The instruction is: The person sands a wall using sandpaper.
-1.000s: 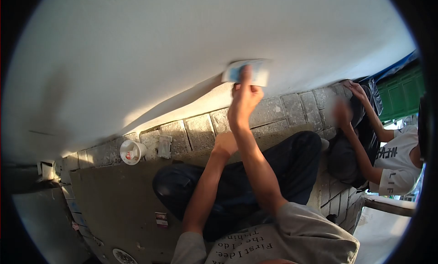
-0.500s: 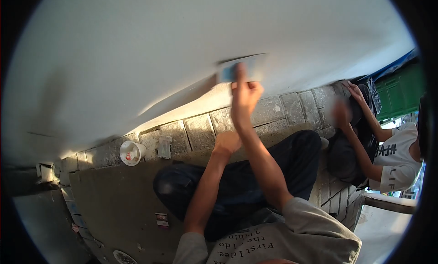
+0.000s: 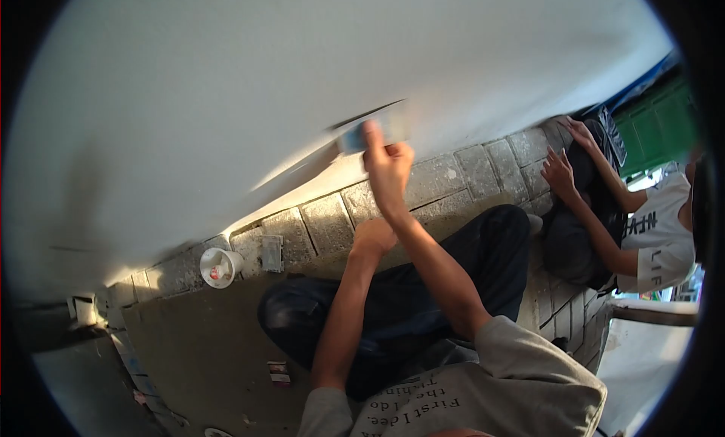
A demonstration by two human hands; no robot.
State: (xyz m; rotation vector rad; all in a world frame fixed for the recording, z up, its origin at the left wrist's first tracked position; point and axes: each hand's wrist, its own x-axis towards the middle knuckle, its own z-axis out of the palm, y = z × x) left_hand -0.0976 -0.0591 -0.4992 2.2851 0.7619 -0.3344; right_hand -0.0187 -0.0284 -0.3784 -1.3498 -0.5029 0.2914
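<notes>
My right hand (image 3: 389,169) is closed on a flat, pale and blue card-like piece (image 3: 387,127), with the thumb across its face. Motion blurs the piece, which is up against the white wall (image 3: 226,82) just above the paving. Lower down, my left hand (image 3: 374,236) is over my crossed legs, beside my right forearm. Its fingers are hidden, so whether it holds anything is not visible.
A white cup (image 3: 221,268) with something red and white inside stands beside a small clear case (image 3: 273,253). A small box (image 3: 279,373) lies on the brown mat (image 3: 196,339). At the right sits another person (image 3: 653,233), both hands raised near their knees.
My right hand and the flat piece have moved left and slightly down along the wall. My left hand has hardly moved. The other person's nearer hand has risen, its fingers now spread.
</notes>
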